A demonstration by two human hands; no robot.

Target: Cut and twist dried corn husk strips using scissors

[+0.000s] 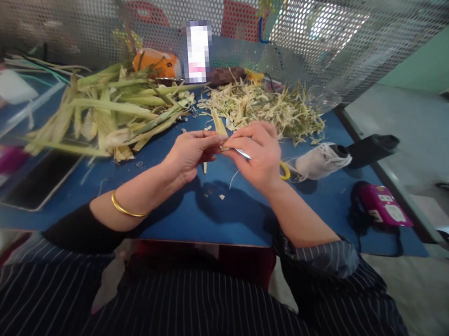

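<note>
Over the blue table, my left hand [193,152] is closed, pinching a pale strip of corn husk [217,122] between thumb and fingers. Its fingertips meet those of my right hand [259,153], which is also closed at the lower end of the strip. A slim shiny metal blade [243,153] pokes out from my right fingers; the rest of it is hidden in the palm. A yellow ring [284,171] shows just behind my right wrist; I cannot tell whether it belongs to the blade. A narrow husk piece [205,167] hangs below my left fingers.
Long green husks [110,109] are heaped at left, shredded husk [266,104] behind my hands. A white thread spool [319,161], a black spool [375,149] and a magenta device [386,206] stand at right. A dark phone-like slab [39,184] lies left. A perforated metal screen [215,11] closes the back.
</note>
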